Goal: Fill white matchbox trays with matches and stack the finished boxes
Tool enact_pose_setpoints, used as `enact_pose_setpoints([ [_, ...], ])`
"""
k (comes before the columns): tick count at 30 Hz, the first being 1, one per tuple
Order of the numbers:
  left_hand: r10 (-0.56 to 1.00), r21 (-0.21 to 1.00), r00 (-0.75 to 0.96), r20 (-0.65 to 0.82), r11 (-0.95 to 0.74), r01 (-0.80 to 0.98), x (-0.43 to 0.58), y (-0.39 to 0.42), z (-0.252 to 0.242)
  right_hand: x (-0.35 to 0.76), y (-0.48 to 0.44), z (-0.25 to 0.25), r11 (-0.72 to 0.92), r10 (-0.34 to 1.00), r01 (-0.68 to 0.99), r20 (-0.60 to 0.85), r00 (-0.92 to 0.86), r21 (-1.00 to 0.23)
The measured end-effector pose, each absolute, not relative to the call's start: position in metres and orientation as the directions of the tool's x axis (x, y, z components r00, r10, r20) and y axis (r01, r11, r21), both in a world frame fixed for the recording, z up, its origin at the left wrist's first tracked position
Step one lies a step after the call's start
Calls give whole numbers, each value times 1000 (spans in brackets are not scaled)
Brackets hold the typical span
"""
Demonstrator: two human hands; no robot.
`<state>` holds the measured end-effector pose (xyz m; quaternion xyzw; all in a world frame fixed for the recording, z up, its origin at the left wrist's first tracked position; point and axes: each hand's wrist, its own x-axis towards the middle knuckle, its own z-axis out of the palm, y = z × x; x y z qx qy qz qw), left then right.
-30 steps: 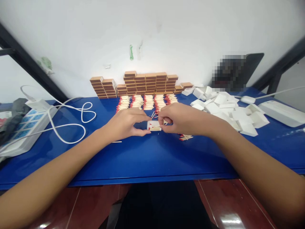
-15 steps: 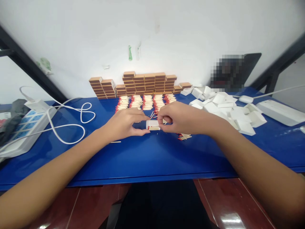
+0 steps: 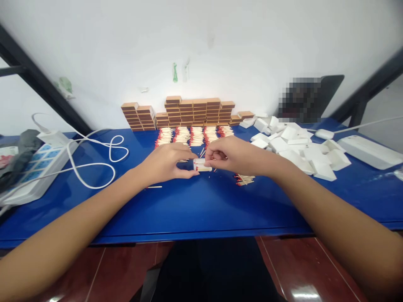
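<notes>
Between the thumb and fingers of my left hand (image 3: 176, 161) is a small white matchbox tray (image 3: 199, 161), held by its left end just over the table. A few red-headed matches (image 3: 204, 168) lie inside it. My right hand (image 3: 222, 154) is closed in a pinch over the tray's right end; whatever sits between its fingertips is hidden. Behind my hands, red-tipped matches (image 3: 197, 136) lie in several side-by-side heaps. A smaller bunch of matches (image 3: 244, 180) rests below my right wrist, and a single match (image 3: 155, 187) lies below my left hand.
Stacked brown matchboxes (image 3: 192, 110) line the wall. White empty trays (image 3: 302, 142) are piled on the right, beside a white device (image 3: 370, 151) and a dark, partly pixelated panel (image 3: 330, 94). At left lie a power strip (image 3: 42, 167) and looping white cable (image 3: 91, 186) on the blue table (image 3: 201, 209).
My right hand has shifted slightly left over the tray, covering more of its right end. My left hand keeps its hold. The whole view has moved a little.
</notes>
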<state>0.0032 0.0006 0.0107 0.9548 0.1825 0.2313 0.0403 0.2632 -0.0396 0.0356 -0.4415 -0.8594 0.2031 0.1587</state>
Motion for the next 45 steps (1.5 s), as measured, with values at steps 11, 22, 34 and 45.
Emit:
enact_pose_setpoints([
  [11, 431, 290, 812, 394, -896, 335, 3, 3, 10, 259, -33, 21, 545, 818, 647, 169, -549, -533],
  [22, 419, 250, 817, 397, -906, 343, 2, 2, 10, 258, -36, 28, 572, 809, 701, 156, -566, -425],
  [34, 389, 230, 830, 400, -919, 319, 4, 0, 12, 244, -41, 24, 629, 767, 623, 243, -594, -465],
  [45, 404, 208, 820, 406, -914, 347, 4, -1, 12, 254, -37, 29, 661, 748, 643, 280, -601, -387],
])
